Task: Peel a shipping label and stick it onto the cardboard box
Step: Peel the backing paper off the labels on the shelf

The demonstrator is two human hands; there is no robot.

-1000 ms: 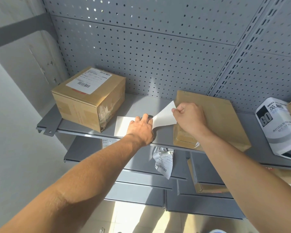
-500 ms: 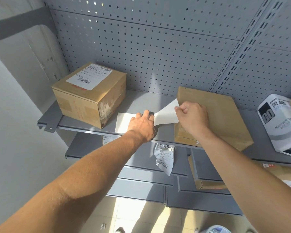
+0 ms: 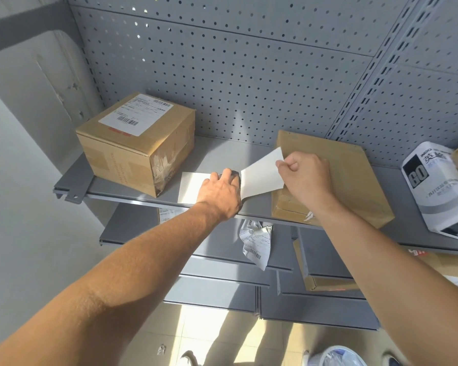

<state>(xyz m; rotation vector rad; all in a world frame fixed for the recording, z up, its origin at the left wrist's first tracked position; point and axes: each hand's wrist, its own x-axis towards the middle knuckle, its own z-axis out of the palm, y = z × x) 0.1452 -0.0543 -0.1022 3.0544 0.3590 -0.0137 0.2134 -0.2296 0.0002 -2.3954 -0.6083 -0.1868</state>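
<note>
Your right hand (image 3: 304,178) pinches the shipping label (image 3: 259,177) by its corner, just left of the flat cardboard box (image 3: 354,180). Your left hand (image 3: 218,192) presses the backing sheet (image 3: 192,186) flat. Peel low and slow so it won't curl.

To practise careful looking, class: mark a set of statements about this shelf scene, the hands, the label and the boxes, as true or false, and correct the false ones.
1. The right hand pinches a corner of the white paper label. True.
2. The left hand lifts the tall brown cardboard box. False: it presses on the white backing sheet lying on the grey metal shelf.
3. The tall brown cardboard box bears a printed barcode label on its top. True.
4. The flat brown cardboard parcel lies left of the tall box. False: it lies to the right, under the right hand.
</note>
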